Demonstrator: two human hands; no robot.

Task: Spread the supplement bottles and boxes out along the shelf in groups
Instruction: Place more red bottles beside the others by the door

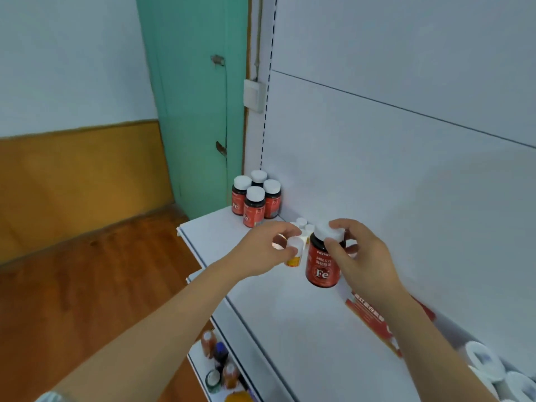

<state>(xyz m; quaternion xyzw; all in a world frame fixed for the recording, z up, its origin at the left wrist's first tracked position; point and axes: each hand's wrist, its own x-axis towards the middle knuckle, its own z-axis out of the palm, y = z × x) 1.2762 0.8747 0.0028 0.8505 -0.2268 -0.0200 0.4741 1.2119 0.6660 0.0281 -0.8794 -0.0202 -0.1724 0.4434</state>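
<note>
Hands both busy over the white shelf (269, 320). My right hand (358, 253) pinches the white cap of a dark bottle with a red Fe label (322, 265), fingers curled round the lid, bottle upright, its base at or just above the shelf, hard to tell. My left hand (265, 248) grips a small white-capped bottle with a yellow-orange label (295, 252), just left of the Fe bottle. A few small white-capped bottles (303, 224) stand behind, against the back panel, partly hidden. Four Fe bottles (255, 198) stand grouped at the far left end of the shelf, touching each other. A red box (374, 317) lies flat under my right forearm. White tubs (484, 361) sit at the near right. Blurry bottles (220, 361) fill the lower shelf.
</note>
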